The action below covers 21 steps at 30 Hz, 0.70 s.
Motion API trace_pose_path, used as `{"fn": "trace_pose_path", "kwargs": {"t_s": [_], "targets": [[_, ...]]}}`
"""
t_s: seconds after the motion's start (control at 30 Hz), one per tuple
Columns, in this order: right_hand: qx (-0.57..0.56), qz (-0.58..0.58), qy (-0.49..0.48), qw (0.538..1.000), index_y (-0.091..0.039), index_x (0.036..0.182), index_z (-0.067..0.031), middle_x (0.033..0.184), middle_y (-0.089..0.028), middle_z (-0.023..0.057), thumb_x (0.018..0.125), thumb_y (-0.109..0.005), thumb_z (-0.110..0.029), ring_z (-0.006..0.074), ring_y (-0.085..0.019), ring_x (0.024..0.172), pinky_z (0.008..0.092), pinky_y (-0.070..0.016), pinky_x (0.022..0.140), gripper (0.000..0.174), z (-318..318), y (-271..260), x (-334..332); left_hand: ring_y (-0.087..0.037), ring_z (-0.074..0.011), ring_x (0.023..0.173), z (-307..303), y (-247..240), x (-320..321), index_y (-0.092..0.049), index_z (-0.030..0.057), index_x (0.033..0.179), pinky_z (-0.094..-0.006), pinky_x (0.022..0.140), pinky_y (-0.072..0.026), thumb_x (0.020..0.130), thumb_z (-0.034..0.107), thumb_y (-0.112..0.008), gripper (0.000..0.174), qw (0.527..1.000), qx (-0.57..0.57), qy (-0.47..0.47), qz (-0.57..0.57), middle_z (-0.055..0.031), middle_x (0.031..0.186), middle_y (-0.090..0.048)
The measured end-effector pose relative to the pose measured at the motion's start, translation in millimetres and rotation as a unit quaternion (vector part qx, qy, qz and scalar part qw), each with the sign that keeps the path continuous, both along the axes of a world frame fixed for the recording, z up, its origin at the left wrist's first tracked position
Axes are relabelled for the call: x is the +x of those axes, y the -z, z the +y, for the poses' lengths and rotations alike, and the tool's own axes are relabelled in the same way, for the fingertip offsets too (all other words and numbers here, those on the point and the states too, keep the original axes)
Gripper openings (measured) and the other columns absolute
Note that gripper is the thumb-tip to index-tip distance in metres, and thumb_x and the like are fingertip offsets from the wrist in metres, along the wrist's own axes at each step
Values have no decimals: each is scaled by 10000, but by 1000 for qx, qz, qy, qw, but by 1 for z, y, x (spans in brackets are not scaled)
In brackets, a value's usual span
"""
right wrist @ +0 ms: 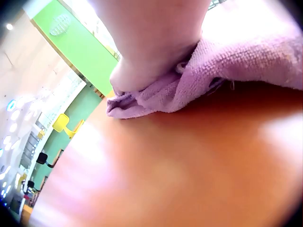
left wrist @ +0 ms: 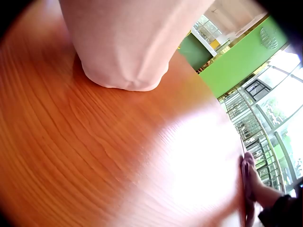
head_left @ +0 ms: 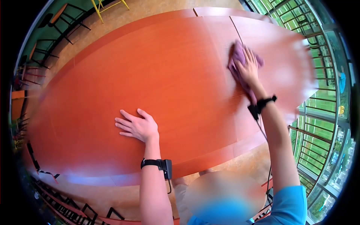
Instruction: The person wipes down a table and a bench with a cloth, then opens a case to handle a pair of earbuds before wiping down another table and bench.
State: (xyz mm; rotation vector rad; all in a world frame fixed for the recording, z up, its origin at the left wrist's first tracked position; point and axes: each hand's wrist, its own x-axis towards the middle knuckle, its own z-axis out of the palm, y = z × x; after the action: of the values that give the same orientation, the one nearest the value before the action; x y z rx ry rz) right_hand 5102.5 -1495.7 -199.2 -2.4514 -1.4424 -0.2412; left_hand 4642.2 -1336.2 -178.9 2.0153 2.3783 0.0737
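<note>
A purple terry cloth (head_left: 237, 51) lies bunched on the shiny wooden table (head_left: 161, 63), toward its right end. My right hand (head_left: 248, 68) presses flat on the cloth with its fingers extended, and a strip of cloth trails back under the wrist. Up close in the right wrist view, the cloth (right wrist: 189, 92) shows a looped weave and folds under the heel of the hand. My left hand (head_left: 139, 125) rests palm down on the table near the front edge, its fingers spread and nothing under them. In the left wrist view its fingers are hidden behind the wrist.
A seam crosses the tabletop beyond the cloth. Railings (head_left: 318, 123) and windows stand along the right side. Dark-framed chairs (head_left: 67, 20) line the far left, with a yellow stool (head_left: 100, 10) at the back. A black cable hangs from the right wristband (head_left: 261, 107).
</note>
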Motion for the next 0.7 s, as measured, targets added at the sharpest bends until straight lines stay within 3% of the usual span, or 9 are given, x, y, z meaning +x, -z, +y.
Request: {"fn": "trace_pose_path", "kwargs": {"t_s": [0.03,0.1,0.27,0.37,0.4,0.5,0.53,0.63,0.7], "targets": [[-66,-71,-22,995,-484,1566,-83,1662,-400,192,981,-611,-456,385,-307,1561,541,-219,1266,706,-34,-2,-15,-182,-470,1589,0,0,-1,-295,60,1641,-673,1254,-139,1067,425,-471,702,1000,4,2,-9,-302,1706,-208],[-7,61,55,997,-456,1568,-21,1679,-368,195,959,-628,-444,385,-279,1576,563,-197,1272,761,-85,-11,-74,-178,-486,1585,0,-3,-2,-288,84,1650,-685,1251,-127,1069,420,-462,693,1000,11,9,-27,-293,1710,-205],[-74,85,103,988,-398,1593,-14,1692,-309,246,931,-651,-363,412,-228,1593,567,-150,1280,790,-175,-35,-235,-129,-496,1596,-3,-10,-2,-316,196,1667,-697,1251,-75,1073,379,-456,637,999,-26,16,-25,-220,1742,-191],[-106,138,73,982,-326,1643,-70,1721,-227,250,860,-712,-349,453,-157,1605,625,-99,1274,916,-169,-48,-326,-98,-467,1611,-1,-6,-17,-342,224,1659,-686,1259,-41,1063,359,-494,630,991,-41,20,-124,-173,1752,-199],[-133,133,44,981,-316,1655,-96,1721,-220,254,844,-720,-373,453,-140,1608,621,-84,1280,947,-160,-52,-357,-123,-435,1613,0,8,-26,-448,218,1601,-679,1259,-46,1025,305,-580,597,989,-13,28,-145,-142,1746,-239],[-127,192,6,973,-339,1652,-133,1715,-239,247,860,-723,-477,436,-137,1613,635,-76,1280,945,-107,-60,-438,-183,-425,1593,2,-10,-69,-539,188,1524,-667,1247,-135,971,236,-656,567,958,-62,111,-256,-157,1724,-288],[-131,190,-19,973,-350,1649,-149,1715,-246,240,861,-721,-481,431,-148,1611,638,-82,1278,933,-91,-58,-457,-251,-438,1560,15,-1,-93,-614,109,1429,-628,1225,-238,919,185,-677,520,942,-32,162,-292,-213,1689,-331],[-136,181,-56,973,-369,1644,-184,1716,-258,222,865,-715,-504,416,-168,1610,642,-94,1275,911,-45,-65,-479,-324,-458,1530,65,-18,-161,-511,74,1524,-585,1211,-314,919,193,-690,642,959,76,258,-95,-247,1681,-322],[-144,182,-75,970,-383,1638,-205,1722,-264,193,857,-711,-529,389,-178,1613,643,-104,1272,907,-25,-66,-477,-321,-439,1539,108,-1,-223,-438,82,1578,-586,1218,-306,953,251,-666,687,964,120,237,-32,-243,1692,-306]]}}
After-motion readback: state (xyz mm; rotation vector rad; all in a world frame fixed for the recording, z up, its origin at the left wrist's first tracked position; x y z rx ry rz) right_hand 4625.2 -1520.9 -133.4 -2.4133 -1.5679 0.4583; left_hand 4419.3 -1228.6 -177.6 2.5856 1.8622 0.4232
